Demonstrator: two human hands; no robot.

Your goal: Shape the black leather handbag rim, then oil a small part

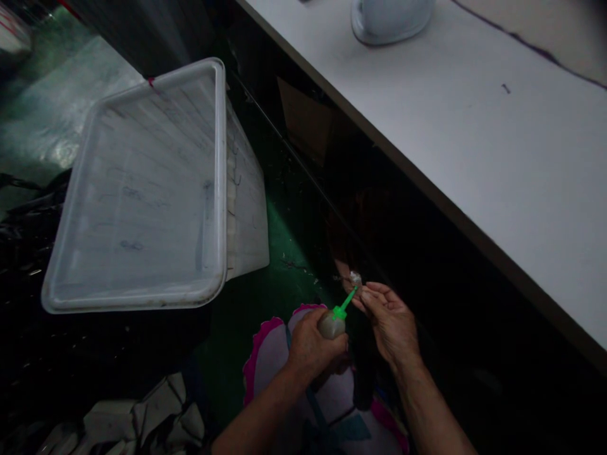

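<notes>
My left hand [313,346] is wrapped round a small squeeze bottle [332,324] with a bright green nozzle, tilted up to the right. Between the fingertips of my right hand [391,319] is a small whitish piece [355,279], too small and dim to name. The nozzle's tip touches this piece or lies just in front of it; I cannot tell which. Both hands are above my lap, over a light apron [270,357] with a pink frilled edge.
A large translucent plastic bin [222,189] stands on the green floor to the left. The white table [497,189] runs along the right, its edge slanting past my hands. Beneath it is a cardboard piece [306,120]. Pale pieces [114,420] are heaped at lower left.
</notes>
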